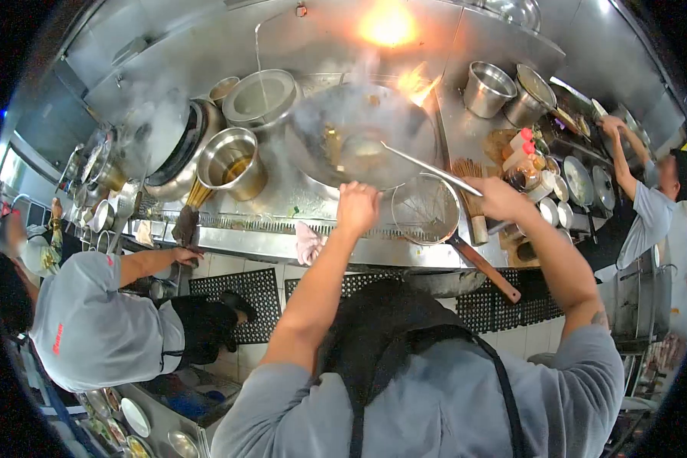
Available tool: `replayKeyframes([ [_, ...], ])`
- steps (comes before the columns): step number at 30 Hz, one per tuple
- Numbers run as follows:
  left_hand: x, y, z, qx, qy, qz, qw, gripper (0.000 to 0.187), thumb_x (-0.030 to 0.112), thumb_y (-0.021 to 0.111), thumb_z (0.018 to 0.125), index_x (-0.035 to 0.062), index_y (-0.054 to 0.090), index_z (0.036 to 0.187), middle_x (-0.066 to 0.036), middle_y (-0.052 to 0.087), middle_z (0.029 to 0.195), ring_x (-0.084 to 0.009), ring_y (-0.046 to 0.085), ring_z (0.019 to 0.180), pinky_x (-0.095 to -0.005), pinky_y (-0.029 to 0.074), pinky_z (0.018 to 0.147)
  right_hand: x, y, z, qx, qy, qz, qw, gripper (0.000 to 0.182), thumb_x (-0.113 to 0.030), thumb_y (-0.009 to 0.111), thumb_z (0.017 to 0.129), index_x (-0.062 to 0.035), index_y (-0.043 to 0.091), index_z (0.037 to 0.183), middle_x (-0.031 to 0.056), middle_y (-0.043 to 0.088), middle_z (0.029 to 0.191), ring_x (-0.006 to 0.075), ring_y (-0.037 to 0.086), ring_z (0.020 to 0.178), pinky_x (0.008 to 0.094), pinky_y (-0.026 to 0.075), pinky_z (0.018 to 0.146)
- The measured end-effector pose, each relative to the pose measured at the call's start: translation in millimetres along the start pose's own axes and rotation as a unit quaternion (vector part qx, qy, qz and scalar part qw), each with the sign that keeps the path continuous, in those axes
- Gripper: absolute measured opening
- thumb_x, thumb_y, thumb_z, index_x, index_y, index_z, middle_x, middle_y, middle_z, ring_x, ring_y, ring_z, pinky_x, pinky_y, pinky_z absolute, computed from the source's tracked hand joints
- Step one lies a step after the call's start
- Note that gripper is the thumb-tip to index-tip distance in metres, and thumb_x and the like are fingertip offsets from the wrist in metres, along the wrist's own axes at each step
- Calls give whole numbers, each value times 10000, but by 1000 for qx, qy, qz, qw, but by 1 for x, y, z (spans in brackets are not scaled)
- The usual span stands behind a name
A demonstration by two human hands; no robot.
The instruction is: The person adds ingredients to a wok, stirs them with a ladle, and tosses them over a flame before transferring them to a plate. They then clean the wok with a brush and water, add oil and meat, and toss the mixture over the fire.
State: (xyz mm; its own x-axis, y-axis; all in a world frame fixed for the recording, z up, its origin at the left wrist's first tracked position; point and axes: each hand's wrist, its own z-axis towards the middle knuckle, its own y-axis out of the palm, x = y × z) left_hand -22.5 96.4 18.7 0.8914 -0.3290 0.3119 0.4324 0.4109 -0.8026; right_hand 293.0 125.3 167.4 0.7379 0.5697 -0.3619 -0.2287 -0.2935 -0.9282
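Observation:
A large wok [305,149] stands on the steel range, with pieces of food and steam in it. At its near rim is my left hand [359,206], its fingers closed; what they grip is hidden. My right hand [500,200] is wrapped round the handle of a long ladle [427,166], whose bowl end lies in the wok among the steam. Flames [418,82] rise at the wok's back right edge. Below my right hand, a wire strainer [426,210] with a wooden handle rests on the range's front edge. A pinkish cloth [309,243] hangs left of my left hand.
Left of the wok are a steel pot of oil [233,164] and a round basin [261,98] under running water. Steel pots [488,89], red-capped bottles [520,145] and seasoning bowls stand right. One co-worker [107,313] is at the left, another [649,206] at the right.

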Motion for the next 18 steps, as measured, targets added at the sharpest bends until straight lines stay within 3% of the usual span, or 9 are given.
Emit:
replayKeyframes([
  [3,-3,-33,-22,-47,20,-39,998,248,242,612,860,58,617,694,-126,630,764,-320,574,816,-456,403,792,-10,-38,2,-113,42,11,993,430,-142,608,758,-54,604,1179,234,661,981,404,634,904,458,484,820],
  [5,-2,-45,5,-21,41,-24,999,240,235,609,862,54,622,704,-129,628,766,-322,576,822,-461,404,797,-10,-44,12,-159,60,-11,985,422,-164,623,756,-69,618,1167,227,664,978,395,636,898,446,484,816],
  [6,0,-50,22,-8,49,-19,999,236,231,608,864,53,624,710,-130,627,767,-323,577,825,-464,404,799,-7,-33,25,-130,62,-5,990,403,-167,625,761,-88,631,1156,210,673,980,390,640,915,450,485,808],
  [8,9,-44,29,-25,23,-10,999,234,231,600,874,51,630,728,-132,630,783,-323,572,858,-478,399,818,41,21,59,-49,-28,-32,998,429,-131,590,780,-75,599,1205,237,667,977,392,644,920,459,501,798],
  [10,5,-6,-1,-28,10,13,999,231,233,595,880,50,640,746,-133,637,797,-325,572,868,-486,397,831,22,44,67,-23,119,-138,983,492,-101,562,793,-61,533,1282,271,654,969,396,651,912,479,518,785],
  [11,3,6,-28,-5,-1,-3,1000,221,233,604,879,48,652,768,-131,648,812,-331,575,871,-491,394,855,39,63,71,21,98,-146,984,556,-86,551,805,-55,459,1352,286,647,948,406,655,888,501,525,784],
  [14,8,-8,-65,-51,8,-52,997,204,230,625,870,46,649,786,-136,650,840,-339,570,904,-523,399,857,19,60,44,101,120,-127,979,566,-89,546,816,-72,449,1373,264,654,947,415,655,882,510,521,790],
  [16,12,-15,-30,7,31,-9,999,199,229,622,867,52,645,780,-133,642,829,-330,565,888,-525,404,832,17,54,31,80,126,-119,982,551,-109,540,830,-74,454,1372,271,653,948,426,646,884,505,520,792],
  [18,10,-13,7,-12,-13,-33,999,227,259,590,887,67,642,779,-133,628,808,-338,550,853,-510,392,862,29,50,27,79,96,-89,988,534,-117,541,832,-70,469,1359,277,651,950,432,640,888,500,520,793],
])
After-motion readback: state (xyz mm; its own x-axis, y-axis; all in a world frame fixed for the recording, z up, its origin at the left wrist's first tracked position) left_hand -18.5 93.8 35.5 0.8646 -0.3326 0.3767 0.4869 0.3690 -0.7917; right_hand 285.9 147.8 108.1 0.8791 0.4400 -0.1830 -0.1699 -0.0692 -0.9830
